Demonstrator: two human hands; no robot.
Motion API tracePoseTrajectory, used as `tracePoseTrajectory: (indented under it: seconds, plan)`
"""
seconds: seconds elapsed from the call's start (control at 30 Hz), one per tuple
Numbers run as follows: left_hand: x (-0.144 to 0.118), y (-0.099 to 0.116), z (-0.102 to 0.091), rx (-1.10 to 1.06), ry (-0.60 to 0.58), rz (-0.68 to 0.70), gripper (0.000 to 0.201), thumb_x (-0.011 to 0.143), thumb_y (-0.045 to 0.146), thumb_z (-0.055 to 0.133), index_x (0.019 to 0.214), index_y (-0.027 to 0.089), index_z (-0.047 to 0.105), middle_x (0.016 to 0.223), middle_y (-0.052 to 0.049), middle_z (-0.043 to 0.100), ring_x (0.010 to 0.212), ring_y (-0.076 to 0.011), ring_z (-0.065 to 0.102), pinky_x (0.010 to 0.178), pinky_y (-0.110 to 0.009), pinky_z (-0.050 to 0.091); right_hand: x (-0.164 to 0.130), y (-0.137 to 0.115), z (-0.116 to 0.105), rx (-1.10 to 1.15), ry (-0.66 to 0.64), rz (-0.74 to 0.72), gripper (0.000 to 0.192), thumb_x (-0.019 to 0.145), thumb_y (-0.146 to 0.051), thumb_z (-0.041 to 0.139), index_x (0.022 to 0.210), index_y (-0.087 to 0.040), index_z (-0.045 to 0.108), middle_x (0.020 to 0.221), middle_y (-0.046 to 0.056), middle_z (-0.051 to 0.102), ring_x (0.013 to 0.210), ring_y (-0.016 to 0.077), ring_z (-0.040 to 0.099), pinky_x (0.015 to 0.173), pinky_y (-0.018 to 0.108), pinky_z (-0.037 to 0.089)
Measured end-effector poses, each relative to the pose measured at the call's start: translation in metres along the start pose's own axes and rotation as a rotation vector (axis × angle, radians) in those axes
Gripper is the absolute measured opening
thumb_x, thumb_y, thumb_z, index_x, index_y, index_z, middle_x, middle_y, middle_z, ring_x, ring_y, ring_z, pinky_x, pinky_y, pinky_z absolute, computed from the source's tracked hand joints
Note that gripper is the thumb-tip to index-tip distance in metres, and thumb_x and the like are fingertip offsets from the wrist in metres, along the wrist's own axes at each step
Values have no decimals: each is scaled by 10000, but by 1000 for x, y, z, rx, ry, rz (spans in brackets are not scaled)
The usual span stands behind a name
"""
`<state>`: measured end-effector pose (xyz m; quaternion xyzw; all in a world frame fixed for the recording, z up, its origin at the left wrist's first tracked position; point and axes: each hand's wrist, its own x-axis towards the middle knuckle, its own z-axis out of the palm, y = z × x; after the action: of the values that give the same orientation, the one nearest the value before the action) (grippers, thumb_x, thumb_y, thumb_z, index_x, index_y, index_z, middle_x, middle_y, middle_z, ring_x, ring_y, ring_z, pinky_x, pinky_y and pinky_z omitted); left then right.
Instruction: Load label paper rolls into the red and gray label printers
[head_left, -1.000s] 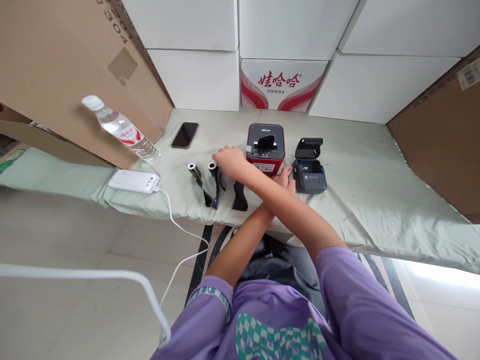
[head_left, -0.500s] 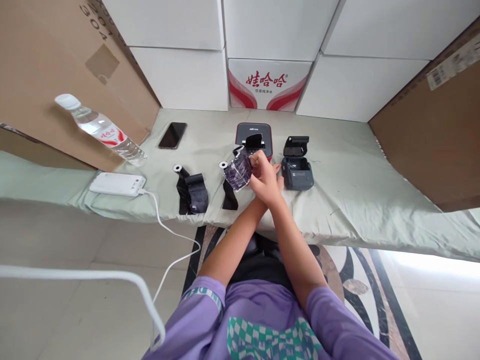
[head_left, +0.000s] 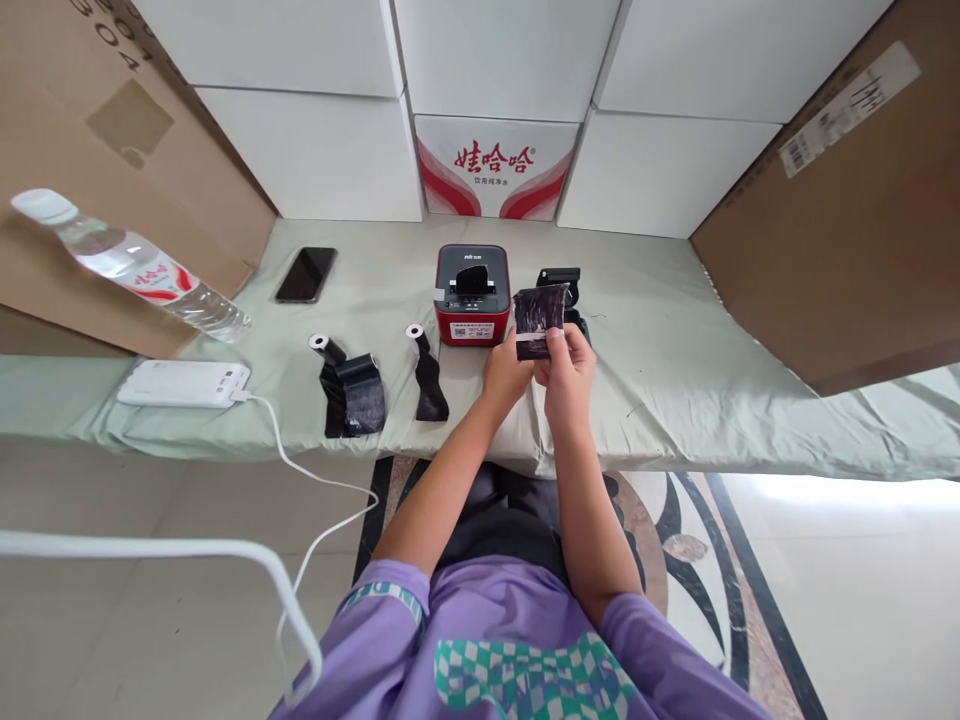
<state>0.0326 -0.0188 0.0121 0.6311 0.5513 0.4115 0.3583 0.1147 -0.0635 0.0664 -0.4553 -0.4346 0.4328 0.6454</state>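
Observation:
A dark, creased piece of black-printed paper [head_left: 541,310] with a pale stripe is held up in front of me. My right hand [head_left: 570,375] pinches its lower right part, thumb on the front. My left hand [head_left: 507,375] is closed at its lower left edge, with some fingers hidden behind it. Partly covered by the paper and my right hand is a small dark printer [head_left: 561,284] with its lid raised. Left of the hands stands a red and black printer [head_left: 474,325], black paper showing at its slot. A narrow black paper roll [head_left: 429,385] lies partly unrolled nearby.
Wider black paper rolls [head_left: 360,395] lie farther left. Beyond them are a phone [head_left: 306,275], a white power bank [head_left: 184,384] with a cable, and a tilted water bottle [head_left: 142,265]. White boxes [head_left: 315,150] line the back; brown cartons [head_left: 840,250] flank the cloth-covered table [head_left: 645,350].
The black-printed paper has moved right, away from the narrow roll, in my right hand. My arms have uncrossed, and my left hand has come to the paper's left edge. The view has shifted right.

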Motion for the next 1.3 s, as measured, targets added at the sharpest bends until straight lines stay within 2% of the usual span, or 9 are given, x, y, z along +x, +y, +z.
tracePoseTrajectory:
  seconds: [0.17, 0.3, 0.37, 0.43, 0.53, 0.67, 0.77, 1.03, 1.3]
  plan:
    - [-2, 8, -4, 2, 16, 4, 232, 969, 224, 563, 1170, 238, 680, 1133, -76, 806, 1116, -295, 753, 1013, -427, 576, 10, -3, -15, 7, 120, -30, 456, 771, -610, 826, 805, -207, 616, 611, -70, 419, 491, 56, 332, 454, 223, 269]
    - [1, 3, 1, -76, 23, 36, 393, 939, 111, 522, 1297, 217, 644, 1335, -87, 760, 1244, -258, 717, 1044, -371, 559, 32, -6, -50, -90, 141, -124, 467, 732, -539, 860, 1049, -217, 740, 844, 1, 673, 702, 125, 594, 615, 257, 507]
    - [2, -1, 3, -90, 16, 49, 419, 944, 99, 497, 1326, 206, 630, 1380, -96, 740, 1277, -246, 704, 1036, -357, 563, 46, -8, -71, -170, 106, -204, 502, 767, -544, 830, 1155, -241, 731, 1059, 48, 733, 907, 188, 683, 805, 337, 591]
    - [3, -2, 4, -70, 16, 53, 419, 948, 102, 485, 1330, 199, 628, 1378, -99, 741, 1293, -251, 696, 1042, -369, 562, 62, -8, -88, -257, 36, -244, 556, 828, -575, 768, 1284, -272, 675, 1184, 76, 731, 1030, 235, 700, 910, 418, 600]
    - [1, 0, 3, -50, 6, 57, 408, 956, 117, 497, 1333, 208, 624, 1375, -89, 743, 1306, -249, 689, 1082, -381, 549, 84, -6, -102, -473, -68, -266, 649, 884, -530, 713, 1454, -275, 539, 1140, 95, 729, 1063, 271, 696, 954, 489, 583]
    - [0, 5, 0, -36, 8, 41, 400, 952, 107, 507, 1318, 211, 630, 1356, -83, 753, 1305, -252, 690, 1133, -399, 524, 108, 1, -100, -902, -182, -304, 436, 859, -291, 666, 1284, -209, 614, 1136, 129, 718, 1111, 311, 653, 1014, 539, 535]
    - [-1, 7, 0, -30, 9, 26, 400, 943, 89, 504, 1300, 212, 637, 1357, -83, 754, 1299, -256, 695, 1122, -402, 533, 119, 4, -93, -1100, -293, -340, 324, 827, -164, 578, 1139, -184, 664, 1202, 164, 689, 1153, 325, 629, 1054, 530, 509]
    - [-2, 9, -1, -14, -9, 8, 391, 946, 97, 497, 1288, 225, 635, 1345, -64, 761, 1284, -248, 703, 1116, -386, 534, 134, 2, -78, -1209, -394, -319, 359, 804, -139, 581, 1140, -177, 703, 1219, 161, 665, 1099, 319, 631, 1026, 501, 512]
    - [-2, 11, -3, 26, -30, -2, 392, 958, 142, 508, 1320, 224, 634, 1350, -60, 761, 1277, -266, 701, 1120, -413, 529, 134, 9, -71, -1412, -422, -208, 372, 794, -98, 615, 1134, -168, 746, 1212, 180, 622, 1161, 369, 541, 1005, 528, 500]
